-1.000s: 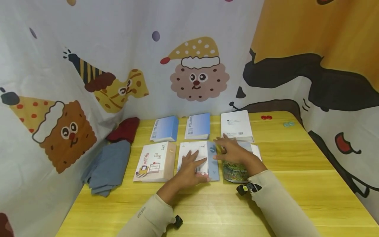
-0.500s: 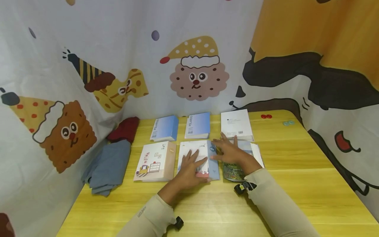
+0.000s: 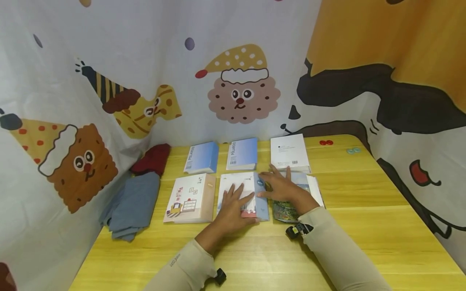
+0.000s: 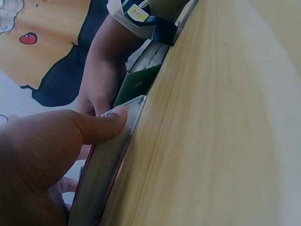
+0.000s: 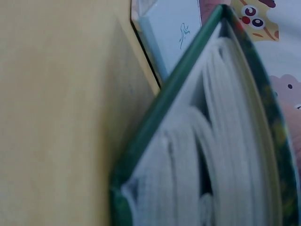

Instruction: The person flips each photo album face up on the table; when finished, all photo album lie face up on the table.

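In the head view a photo album point(image 3: 262, 210) with a white cover and pale blue spine lies in the middle of the front row. My left hand point(image 3: 233, 210) rests on its cover with fingers spread. The left wrist view has that thumb point(image 4: 106, 127) against the album's near page edge. My right hand point(image 3: 282, 188) reaches over a green photo album point(image 3: 285, 212), its fingertips at the blue spine of the middle album. Seen close up in the right wrist view, the green album point(image 5: 216, 141) has thick white pages between its covers.
A pinkish-white album point(image 3: 189, 202) lies at the front left. Behind are two blue albums point(image 3: 204, 157) point(image 3: 244, 153) and a white one point(image 3: 289, 151). Folded grey-blue cloth point(image 3: 136, 202) and dark red cloth point(image 3: 153, 159) lie at the table's left; small red point(image 3: 326, 142) and teal pieces point(image 3: 353, 150) lie back right.
My right hand has shifted slightly left, its fingertips now at the middle album's spine. The left hand stays spread on the same album.
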`<action>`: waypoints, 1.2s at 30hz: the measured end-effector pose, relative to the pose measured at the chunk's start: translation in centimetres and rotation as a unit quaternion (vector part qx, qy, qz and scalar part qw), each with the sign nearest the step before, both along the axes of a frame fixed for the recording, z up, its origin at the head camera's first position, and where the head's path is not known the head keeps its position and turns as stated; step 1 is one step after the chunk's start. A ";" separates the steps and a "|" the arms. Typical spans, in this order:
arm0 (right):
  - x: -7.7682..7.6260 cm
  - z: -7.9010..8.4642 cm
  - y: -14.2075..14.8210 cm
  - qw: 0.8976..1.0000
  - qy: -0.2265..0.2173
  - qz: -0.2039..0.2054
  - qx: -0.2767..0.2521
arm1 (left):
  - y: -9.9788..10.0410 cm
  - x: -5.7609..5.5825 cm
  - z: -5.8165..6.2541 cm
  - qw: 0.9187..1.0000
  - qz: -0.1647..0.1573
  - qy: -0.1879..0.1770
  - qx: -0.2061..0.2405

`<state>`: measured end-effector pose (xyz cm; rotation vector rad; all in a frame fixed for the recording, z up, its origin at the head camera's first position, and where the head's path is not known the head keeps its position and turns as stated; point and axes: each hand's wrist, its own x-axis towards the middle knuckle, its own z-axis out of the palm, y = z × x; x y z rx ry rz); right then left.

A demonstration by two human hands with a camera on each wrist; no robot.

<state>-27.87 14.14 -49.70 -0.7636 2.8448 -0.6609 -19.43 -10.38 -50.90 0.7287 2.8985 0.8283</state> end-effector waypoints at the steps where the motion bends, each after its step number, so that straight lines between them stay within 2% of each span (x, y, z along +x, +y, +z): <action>1: 0.0 0.0 0.0 1.000 0.001 -0.002 0.002 | 0.0 0.0 0.0 1.000 0.002 0.000 0.000; 12: 0.4 0.6 -0.4 1.000 -0.001 -0.007 -0.020 | -0.2 0.2 -0.3 1.000 -0.007 0.013 0.010; 18: 0.2 1.0 -0.1 0.997 0.009 0.002 -0.076 | -0.4 0.0 -0.4 0.998 -0.022 0.014 0.064; 22: 0.4 1.4 0.2 0.993 0.011 0.004 -0.121 | -0.4 0.1 -0.2 0.993 -0.034 -0.006 0.114; 26: 0.7 1.9 0.4 0.983 0.004 0.003 -0.181 | -0.4 0.3 0.5 0.987 -0.042 -0.027 0.151; 31: 1.2 2.8 0.1 0.961 -0.041 0.018 -0.274 | -0.5 0.4 1.3 0.979 -0.055 -0.019 0.193; 33: 1.4 3.1 -0.2 0.952 -0.050 0.030 -0.300 | -0.5 0.4 1.3 0.974 -0.065 -0.019 0.218; 36: 1.8 3.5 -0.7 0.944 -0.051 0.050 -0.322 | -0.9 0.3 1.3 0.958 -0.085 -0.039 0.272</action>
